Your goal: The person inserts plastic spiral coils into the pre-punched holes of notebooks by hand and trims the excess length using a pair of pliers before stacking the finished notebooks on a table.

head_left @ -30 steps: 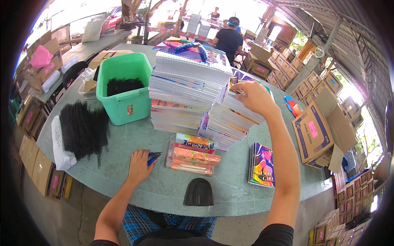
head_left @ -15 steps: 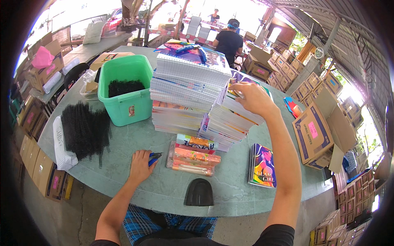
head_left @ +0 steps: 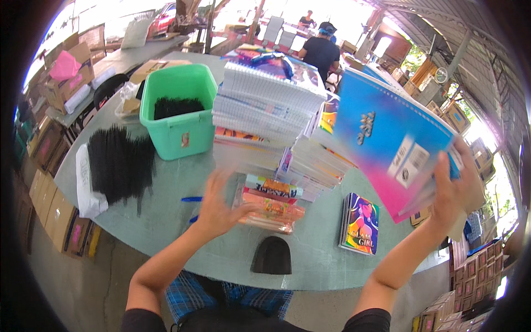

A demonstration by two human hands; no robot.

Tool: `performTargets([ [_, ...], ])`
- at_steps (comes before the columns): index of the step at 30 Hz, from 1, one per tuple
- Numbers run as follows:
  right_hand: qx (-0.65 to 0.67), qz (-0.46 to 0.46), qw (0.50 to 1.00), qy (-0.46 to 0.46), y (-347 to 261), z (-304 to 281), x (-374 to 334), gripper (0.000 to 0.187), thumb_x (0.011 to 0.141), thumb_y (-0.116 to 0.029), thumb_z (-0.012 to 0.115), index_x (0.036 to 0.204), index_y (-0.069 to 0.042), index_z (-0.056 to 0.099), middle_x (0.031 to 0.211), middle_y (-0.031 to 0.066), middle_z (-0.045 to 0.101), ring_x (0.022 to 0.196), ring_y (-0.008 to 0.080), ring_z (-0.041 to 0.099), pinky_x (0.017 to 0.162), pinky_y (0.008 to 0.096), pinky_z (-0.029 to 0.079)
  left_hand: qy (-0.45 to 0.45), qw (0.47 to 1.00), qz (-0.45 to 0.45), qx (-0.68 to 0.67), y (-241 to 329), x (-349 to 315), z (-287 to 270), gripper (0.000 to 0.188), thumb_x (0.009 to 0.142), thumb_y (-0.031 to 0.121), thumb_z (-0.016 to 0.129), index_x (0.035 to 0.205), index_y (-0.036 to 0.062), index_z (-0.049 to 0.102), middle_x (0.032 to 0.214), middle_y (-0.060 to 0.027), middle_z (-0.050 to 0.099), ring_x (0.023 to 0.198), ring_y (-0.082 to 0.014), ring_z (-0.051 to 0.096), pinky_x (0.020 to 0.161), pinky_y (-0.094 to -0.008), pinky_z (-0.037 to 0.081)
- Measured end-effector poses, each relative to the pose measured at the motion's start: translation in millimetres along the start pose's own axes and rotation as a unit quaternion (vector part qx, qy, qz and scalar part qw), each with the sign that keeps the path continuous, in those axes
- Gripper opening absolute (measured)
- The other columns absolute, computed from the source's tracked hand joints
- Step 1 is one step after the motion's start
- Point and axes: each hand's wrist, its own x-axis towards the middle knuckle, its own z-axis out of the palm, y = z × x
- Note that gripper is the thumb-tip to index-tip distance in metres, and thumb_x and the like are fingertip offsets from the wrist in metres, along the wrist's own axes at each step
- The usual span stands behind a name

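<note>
1. Lifted off the pile since the earlier frames, the blue-and-pink notebook (head_left: pixel 387 149) now hangs tilted in the air above the right side of the counter (head_left: pixel 182 182), where before the right hand (head_left: pixel 456 191) only rested on the stacks.
2. That right hand is clenched on the notebook's lower right corner, thumb over the cover; it seems to pinch more than one copy, though the edges are too blurred to count.
3. Meanwhile the left hand (head_left: pixel 218 205) has come up from beside the blue pen (head_left: pixel 191 199) and hovers, fingers spread and holding nothing, over the clear pencil packs (head_left: pixel 271 207).
4. Behind those packs stand the notebook stacks (head_left: pixel 271 110), tall and slightly staggered, with a lower leaning pile just to their right.
5. A colourful booklet (head_left: pixel 359 221) lies flat near the counter's front edge, and a dark cap-shaped object (head_left: pixel 272 255) sits at the very edge.
6. Farther left are the green bin (head_left: pixel 180 110) of black strands and a loose bundle of black strands (head_left: pixel 119 160) on white wrapping.
7. Risk, as I judge it: a corner-only grip on a tilted, floppy cover could let copies slide out; swinging it low could clip the leaning pile and topple it.
</note>
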Motion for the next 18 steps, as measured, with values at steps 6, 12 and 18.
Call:
performTargets([
  [6, 0.371, 0.062, 0.921, -0.101, -46.4, 41.6, -56.1, 0.032, 0.069, -0.006, 0.064, 0.100, 0.003, 0.062, 0.088, 0.0053, 0.064, 0.080, 0.0117, 0.059, 0.074, 0.0249, 0.046, -0.183, 0.868, -0.147, -0.437, 13.6, 82.0, 2.5, 0.074, 0.056, 0.016, 0.087, 0.119, -0.0001, 0.051, 0.109, -0.0104, 0.062, 0.102, -0.0173, 0.058, 0.090, -0.0334, 0.047],
  [12, 0.449, 0.110, 0.856, -0.231, 13.4, 143.7, -97.3, 0.036, 0.069, 0.002, 0.057, 0.105, 0.001, 0.058, 0.093, 0.0067, 0.064, 0.087, 0.0118, 0.058, 0.080, 0.0264, 0.045, -0.097, 0.941, -0.269, -0.180, -23.2, 63.9, 13.7, 0.060, 0.059, 0.004, 0.084, 0.111, -0.0016, 0.054, 0.105, -0.0088, 0.063, 0.098, -0.0180, 0.058, 0.088, -0.0334, 0.047],
  [18, 0.478, 0.203, 0.823, -0.230, 4.8, 179.6, -171.6, 0.060, 0.066, 0.001, 0.058, 0.125, -0.001, 0.046, 0.113, 0.0125, 0.057, 0.103, 0.0196, 0.055, 0.088, 0.0291, 0.042, -0.069, 0.908, -0.305, -0.279, -104.8, -19.1, 24.9, 0.074, 0.067, 0.015, 0.081, 0.126, -0.0006, 0.040, 0.123, -0.0132, 0.050, 0.114, -0.0214, 0.048, 0.096, -0.0347, 0.040],
])
